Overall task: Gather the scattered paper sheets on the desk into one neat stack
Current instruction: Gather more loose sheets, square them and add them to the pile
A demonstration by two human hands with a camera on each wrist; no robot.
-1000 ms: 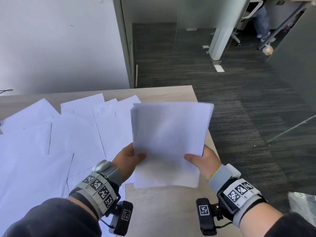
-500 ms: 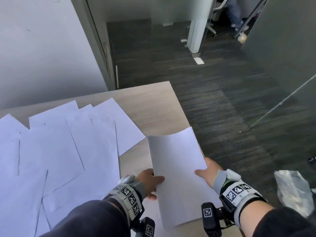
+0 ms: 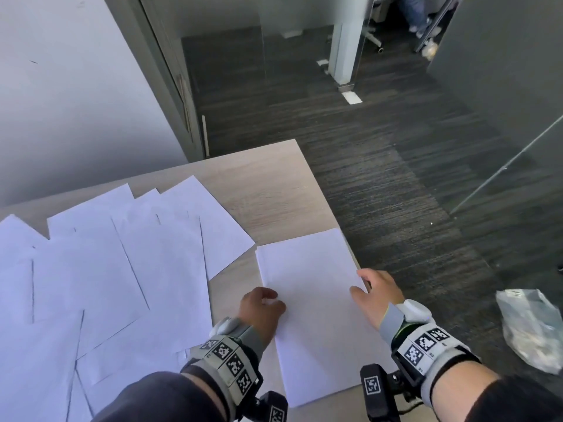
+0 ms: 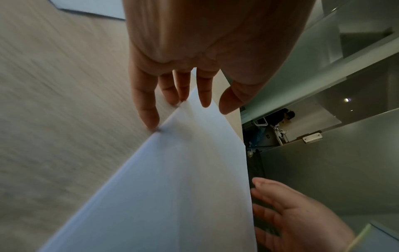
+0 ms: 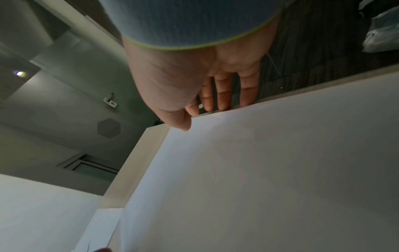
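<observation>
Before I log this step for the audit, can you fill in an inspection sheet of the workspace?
Surface: light wood desk, bare at its far right corner.
Job's things: gathered stack lies flat near the desk's right edge; loose sheets overlap across the left.
Clutter: crumpled plastic bag on the floor to the right.
Grippers: left hand touches the stack's left edge, right hand its right edge, fingers fairly straight.
Cables: nothing seen on the desk.
Surroundings: dark carpet, glass partitions, white wall.
</observation>
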